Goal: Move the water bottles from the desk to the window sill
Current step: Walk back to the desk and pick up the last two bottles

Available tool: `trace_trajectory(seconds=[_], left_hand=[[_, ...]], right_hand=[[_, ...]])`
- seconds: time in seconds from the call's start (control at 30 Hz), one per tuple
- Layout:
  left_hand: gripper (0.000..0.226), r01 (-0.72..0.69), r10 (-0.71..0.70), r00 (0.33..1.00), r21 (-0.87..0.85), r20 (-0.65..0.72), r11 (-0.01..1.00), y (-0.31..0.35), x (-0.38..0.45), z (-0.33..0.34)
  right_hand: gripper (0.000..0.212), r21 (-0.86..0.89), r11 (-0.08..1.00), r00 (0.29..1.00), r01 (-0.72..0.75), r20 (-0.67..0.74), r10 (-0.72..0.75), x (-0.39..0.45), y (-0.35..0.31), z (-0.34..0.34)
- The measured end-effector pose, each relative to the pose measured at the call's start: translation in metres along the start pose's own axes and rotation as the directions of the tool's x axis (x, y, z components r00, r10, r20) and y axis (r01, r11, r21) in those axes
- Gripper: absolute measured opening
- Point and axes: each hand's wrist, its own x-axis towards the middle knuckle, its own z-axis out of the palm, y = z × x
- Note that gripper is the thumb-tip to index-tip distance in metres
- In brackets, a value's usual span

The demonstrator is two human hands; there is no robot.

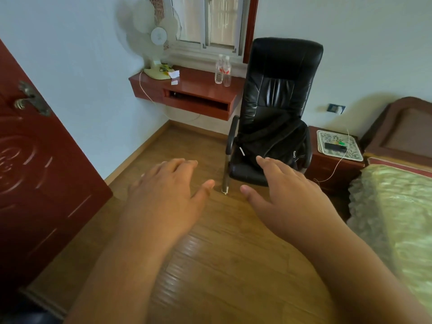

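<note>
Two clear water bottles with red labels stand upright side by side, the left one (219,69) and the right one (227,71), on the red wall-mounted desk (198,88) near its right end. Just behind them runs the pale window sill (198,57) under the window. My left hand (167,190) and my right hand (284,190) are stretched out palm down over the wooden floor, fingers apart, holding nothing. Both hands are well short of the desk.
A black office chair (278,108) stands to the right of the desk, close to the bottles. A white fan (159,43) and paper scraps occupy the desk's left end. A red door (39,171) is at left, a nightstand (334,157) and bed (397,206) at right.
</note>
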Motion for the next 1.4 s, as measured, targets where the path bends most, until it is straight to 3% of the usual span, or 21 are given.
trace_trajectory(seconds=[0.27,0.7,0.93,1.13,1.4], left_hand=[[0.065,0.049,-0.050,0.997,0.009,0.065,0.999,-0.018,0.077,0.011],[0.067,0.306,-0.304,0.952,0.089,-0.043,0.948,0.015,0.203,-0.008],[0.065,0.381,-0.379,0.925,0.080,-0.031,0.921,0.018,0.231,-0.002],[0.065,0.330,-0.330,0.944,0.067,-0.009,0.942,0.020,0.280,0.002],[0.067,0.161,-0.163,0.985,0.037,0.061,0.986,0.003,0.373,0.000]], right_hand=[[0.080,0.021,1.000,0.999,0.007,0.037,-0.008,0.085,0.003,0.010],[0.077,0.046,0.961,0.962,0.273,0.009,-0.273,0.266,0.020,-0.027],[0.079,0.070,0.952,0.952,0.298,0.053,-0.302,0.322,0.032,-0.034],[0.079,0.063,0.957,0.958,0.282,0.037,-0.284,0.356,0.038,-0.034],[0.077,0.018,0.995,0.995,0.098,-0.019,-0.098,0.407,0.045,-0.041]])
